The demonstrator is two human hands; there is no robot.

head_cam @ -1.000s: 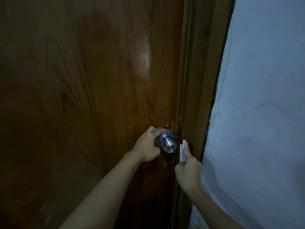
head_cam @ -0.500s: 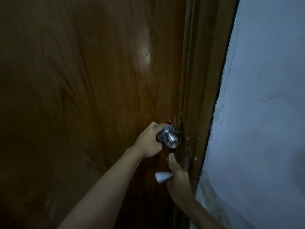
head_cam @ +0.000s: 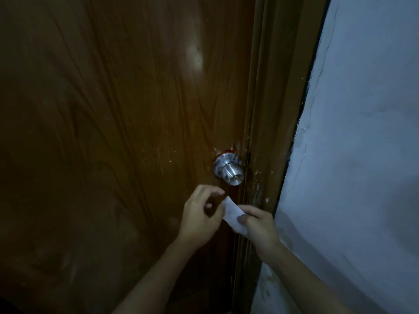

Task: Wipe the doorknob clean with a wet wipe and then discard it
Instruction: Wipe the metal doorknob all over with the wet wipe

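The round shiny silver doorknob (head_cam: 229,169) sits bare on the brown wooden door (head_cam: 113,132). A moment ago the left hand (head_cam: 200,215) was gripping it; now that hand has let go and hangs half open just below. The small white wet wipe (head_cam: 233,215) is pinched in the right hand (head_cam: 258,225), between the 2 hands. I think the wiping is done, so throwing it away comes next
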